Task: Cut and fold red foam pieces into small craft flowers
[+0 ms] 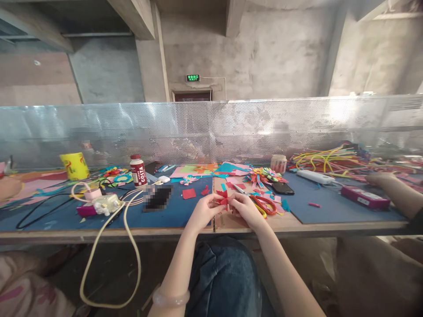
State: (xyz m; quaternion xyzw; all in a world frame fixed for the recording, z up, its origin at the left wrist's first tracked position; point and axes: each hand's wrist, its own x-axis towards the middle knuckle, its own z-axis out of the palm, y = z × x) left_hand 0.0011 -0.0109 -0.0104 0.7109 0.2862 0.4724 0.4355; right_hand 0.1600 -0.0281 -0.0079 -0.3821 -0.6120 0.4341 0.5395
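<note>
Between my two hands, just above the front of the table, is a small folded piece of red paper (pixel 223 200). My left hand (pixel 205 211) pinches its left side, and the fingers of my right hand (pixel 245 208) close on its right side. Beyond them on the table lie a square of red paper (pixel 189 193) and a small red paper scrap (pixel 205 189). Scissors with orange handles (pixel 267 205) rest right beside my right hand, among coloured paper scraps. Yellow handles (pixel 261 212) show partly under them.
Paper flowers (pixel 264 175), a phone (pixel 283 188) and a glass jar (pixel 278 164) stand behind the scissors. Leftward are a red bottle (pixel 138 171), a yellow roll (pixel 74 166) and a power strip with cables (pixel 105 204). Co-workers' arms reach in at right (pixel 393 189) and left (pixel 9 188).
</note>
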